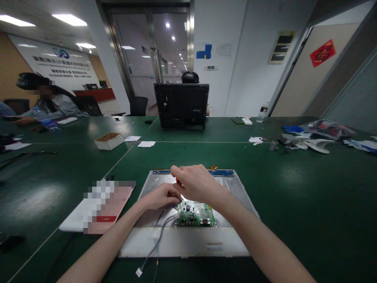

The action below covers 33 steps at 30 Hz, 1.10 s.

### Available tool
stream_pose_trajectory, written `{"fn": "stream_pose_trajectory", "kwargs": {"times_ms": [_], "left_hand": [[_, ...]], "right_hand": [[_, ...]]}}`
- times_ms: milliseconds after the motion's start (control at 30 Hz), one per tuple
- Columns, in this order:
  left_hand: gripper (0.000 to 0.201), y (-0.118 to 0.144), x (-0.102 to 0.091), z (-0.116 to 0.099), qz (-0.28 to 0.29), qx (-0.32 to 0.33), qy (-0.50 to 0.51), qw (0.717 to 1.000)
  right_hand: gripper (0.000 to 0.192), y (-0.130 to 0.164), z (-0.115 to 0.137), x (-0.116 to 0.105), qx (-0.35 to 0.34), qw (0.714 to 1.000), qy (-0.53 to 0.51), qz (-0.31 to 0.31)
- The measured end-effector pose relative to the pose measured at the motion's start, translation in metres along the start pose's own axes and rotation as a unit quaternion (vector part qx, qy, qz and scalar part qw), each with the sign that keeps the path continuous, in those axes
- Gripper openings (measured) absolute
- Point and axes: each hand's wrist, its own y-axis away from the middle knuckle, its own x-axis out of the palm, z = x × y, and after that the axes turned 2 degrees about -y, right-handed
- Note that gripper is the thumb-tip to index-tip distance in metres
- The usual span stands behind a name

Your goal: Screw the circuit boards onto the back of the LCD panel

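A green circuit board (pixel 196 214) sits on the silver metal back of a flat display panel (pixel 235 196), which lies on the table in front of me. My right hand (pixel 197 182) is closed round the red-orange handle of a screwdriver (pixel 177 180), held upright over the board's far left corner. Close to its tip, the fingers of my left hand (pixel 160 196) are pinched together; what they hold, if anything, is hidden. Grey cables (pixel 160 237) run from the board's left side to a white connector (pixel 139 271) over the panel's near edge. A blue strip board (pixel 225 173) lines the panel's far edge.
Left of the panel lie a pink booklet (pixel 113 208) and a white item (pixel 75 216). Farther off are a small open box (pixel 109 141), paper pieces (pixel 146 144) and an upright black monitor housing (pixel 181 106). Scraps (pixel 303 141) and a bottle (pixel 263 112) are at right. A person (pixel 59 104) sits far left.
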Motion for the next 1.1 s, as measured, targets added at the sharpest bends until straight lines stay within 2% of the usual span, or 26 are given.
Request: {"fn": "stream_pose_trajectory", "kwargs": {"times_ms": [467, 733, 833, 933, 1033, 1100], "left_hand": [[0.009, 0.001, -0.001, -0.004, 0.016, -0.034, 0.027, 0.999], [0.011, 0.002, -0.004, 0.002, 0.009, -0.007, 0.003, 1.000], [0.015, 0.002, -0.008, 0.005, -0.015, -0.004, -0.019, 1.000], [0.019, 0.001, -0.011, 0.007, -0.067, -0.014, -0.072, 0.995], [0.020, 0.000, -0.010, 0.007, -0.121, -0.018, -0.139, 0.983], [0.019, -0.001, -0.006, 0.006, -0.134, -0.002, -0.178, 0.975]], "right_hand": [[0.013, -0.001, -0.001, -0.002, 0.011, 1.000, 0.003, -0.007], [0.016, 0.000, -0.006, -0.009, 0.031, 0.999, 0.007, -0.014], [0.016, 0.001, -0.010, -0.012, 0.042, 0.999, -0.002, -0.019], [0.016, 0.002, -0.013, -0.015, 0.054, 0.998, -0.004, -0.021], [0.016, 0.003, -0.015, -0.018, 0.057, 0.998, -0.003, -0.025], [0.018, 0.003, -0.015, -0.019, 0.056, 0.998, -0.001, -0.027]]}}
